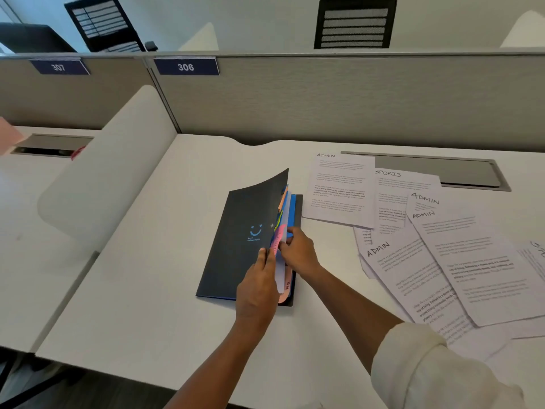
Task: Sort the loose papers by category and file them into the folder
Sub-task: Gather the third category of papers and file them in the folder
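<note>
A dark folder (241, 231) with a smiley print lies in the middle of the white desk (141, 290), its front cover lifted partway. Coloured tabbed dividers (290, 215) show along its right edge: blue, pink, orange. My left hand (258, 287) grips the cover's right edge, thumb on top. My right hand (296, 249) pinches a divider tab just inside the folder. Loose printed papers (442, 246) lie spread to the right, hand-labelled ADMIN (339, 190) and SPORTS (392, 187).
A grey partition (324, 95) with number plates 306 and 307 closes off the desk's far side. A white curved divider (109, 184) separates the neighbouring desk on the left. A grey cable tray lid (460, 169) sits behind the papers. Two black chairs stand beyond the partition.
</note>
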{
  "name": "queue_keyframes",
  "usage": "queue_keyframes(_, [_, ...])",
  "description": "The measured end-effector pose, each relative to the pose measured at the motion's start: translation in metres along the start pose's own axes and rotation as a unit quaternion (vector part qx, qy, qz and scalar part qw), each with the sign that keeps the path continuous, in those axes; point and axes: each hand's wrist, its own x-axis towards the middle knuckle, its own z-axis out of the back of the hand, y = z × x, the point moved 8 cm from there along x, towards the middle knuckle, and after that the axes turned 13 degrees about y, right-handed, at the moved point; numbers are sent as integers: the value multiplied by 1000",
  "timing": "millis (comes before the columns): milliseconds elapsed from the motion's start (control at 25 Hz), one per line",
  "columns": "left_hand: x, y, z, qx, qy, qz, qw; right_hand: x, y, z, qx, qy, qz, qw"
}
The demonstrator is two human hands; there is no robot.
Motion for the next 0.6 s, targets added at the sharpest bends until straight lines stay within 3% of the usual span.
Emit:
queue_keyframes(360, [9,-18,-49,78,25,27,996,-44,-55,53,41,27,-36,998])
queue_keyframes(600, [2,-81,-49,72,-69,-26,995,-105,-98,105,85,88,-35,992])
